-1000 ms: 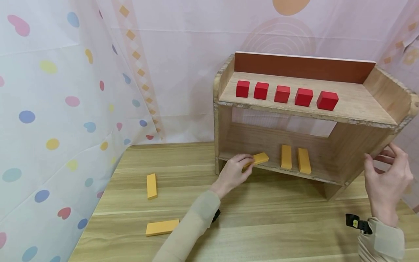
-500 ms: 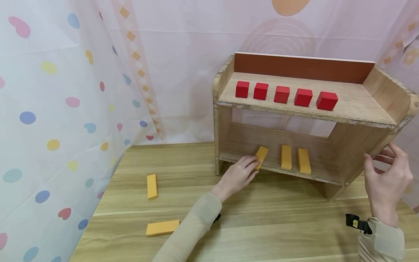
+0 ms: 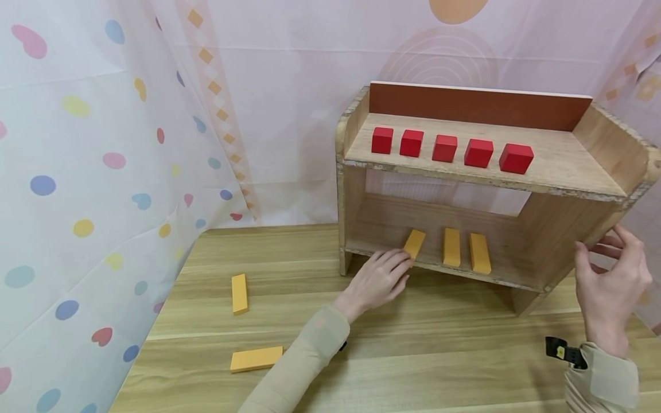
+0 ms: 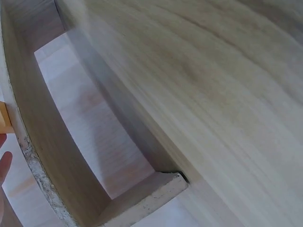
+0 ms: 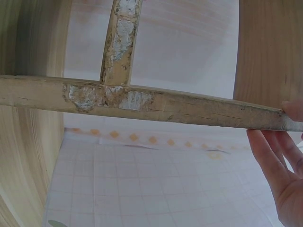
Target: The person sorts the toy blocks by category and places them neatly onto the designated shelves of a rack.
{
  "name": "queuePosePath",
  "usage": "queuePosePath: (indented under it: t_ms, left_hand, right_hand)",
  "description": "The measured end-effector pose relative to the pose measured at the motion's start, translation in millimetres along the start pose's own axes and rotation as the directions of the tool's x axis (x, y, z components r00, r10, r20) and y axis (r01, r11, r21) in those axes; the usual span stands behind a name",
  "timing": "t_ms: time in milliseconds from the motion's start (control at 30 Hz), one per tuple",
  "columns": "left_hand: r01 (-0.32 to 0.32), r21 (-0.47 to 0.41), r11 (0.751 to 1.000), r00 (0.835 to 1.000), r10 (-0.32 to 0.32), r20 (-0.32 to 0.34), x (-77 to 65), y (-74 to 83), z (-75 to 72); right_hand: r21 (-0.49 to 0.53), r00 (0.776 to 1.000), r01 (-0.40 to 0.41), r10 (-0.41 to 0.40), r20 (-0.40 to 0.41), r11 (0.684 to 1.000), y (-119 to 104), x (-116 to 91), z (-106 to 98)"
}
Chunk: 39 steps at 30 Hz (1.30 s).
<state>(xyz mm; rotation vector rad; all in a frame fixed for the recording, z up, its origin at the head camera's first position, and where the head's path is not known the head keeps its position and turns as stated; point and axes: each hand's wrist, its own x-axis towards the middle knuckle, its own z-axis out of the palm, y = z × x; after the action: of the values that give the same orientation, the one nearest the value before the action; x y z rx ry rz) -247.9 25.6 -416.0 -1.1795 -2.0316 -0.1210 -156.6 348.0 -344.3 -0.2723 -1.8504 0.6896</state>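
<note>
In the head view my left hand [image 3: 376,281] reaches to the lower board of a small wooden shelf [image 3: 444,275]. Its extended fingertips touch the near end of a slanted yellow block [image 3: 415,243]. The left wrist view catches just the fingertips [image 4: 4,163] below that block's end [image 4: 4,119]. To the right, a yellow block [image 3: 451,248] and another yellow block [image 3: 480,253] lie lengthwise, front to back. My right hand [image 3: 614,281] grips the shelf's right side panel. In the right wrist view the thumb is on one face of the panel [image 5: 189,109], the fingers on the other.
Several red cubes [image 3: 445,148] stand in a row on the shelf's top board. On the wooden table [image 3: 403,355], a yellow block [image 3: 240,293] and another [image 3: 256,359] lie to the left. A patterned curtain [image 3: 289,115] hangs behind.
The yellow block under my left hand has turned from lying crosswise to pointing more toward the shelf's back. My left fingers have loosened from around it. My right hand has stayed put.
</note>
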Motion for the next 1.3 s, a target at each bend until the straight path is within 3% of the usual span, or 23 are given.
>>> queuePosePath:
  t_ms: [467,867,1033,1300]
  left_hand:
    - [-0.004,-0.021,1.0,0.987,0.007,0.161,7.5,6.9,0.9]
    - [-0.026,0.061,0.998,0.952,0.006,0.308,19.4,12.8,2.5]
    - [-0.026,0.072,0.997,0.942,0.0,0.337,21.5,14.4,2.3]
    - [-0.017,0.073,0.997,0.94,-0.009,0.342,19.9,14.7,2.0]
  right_hand:
    - [0.01,1.0,-0.004,0.005,-0.009,1.0,-3.5,1.0,0.4]
    - [0.035,1.0,0.014,-0.015,0.012,0.999,-4.7,-0.5,-2.3]
    - [0.027,1.0,0.007,-0.007,0.008,1.0,-3.4,-0.1,-1.5]
    - [-0.005,1.0,-0.009,0.009,0.001,1.0,-0.8,-0.6,0.2]
